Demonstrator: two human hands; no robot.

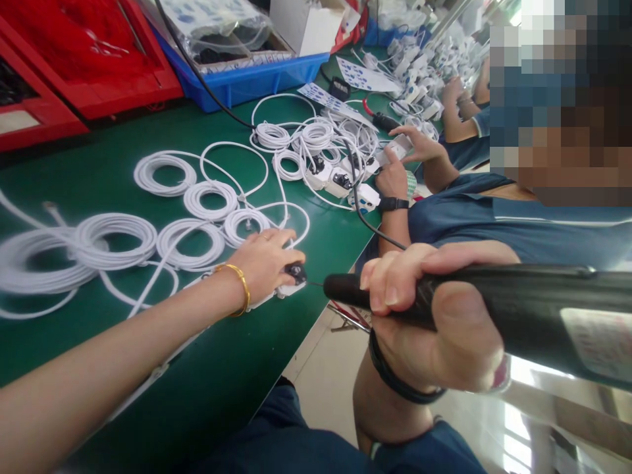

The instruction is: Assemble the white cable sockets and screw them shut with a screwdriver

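My right hand (pixel 444 329) is wrapped round a black electric screwdriver (pixel 533 296), held level with its thin bit pointing left. The bit's tip reaches the edge of a small white housing (pixel 291 288) with a black part (pixel 296 270) on top; whether it touches a screw I cannot tell. My left hand (pixel 264 260), with a gold bracelet at the wrist, grips that housing on the green table (pixel 276 342). Its fingers partly hide the housing and black part. A coil of white cable (pixel 247 224) lies just behind my left fingers.
More coils of white cable (pixel 116 240) spread leftward. White housings (pixel 340 183) sit further along, near a co-worker's hands (pixel 395 174). A blue tray (pixel 257 82) and red bins (pixel 89 59) line the back. A black cord (pixel 363 214) hangs across the table edge.
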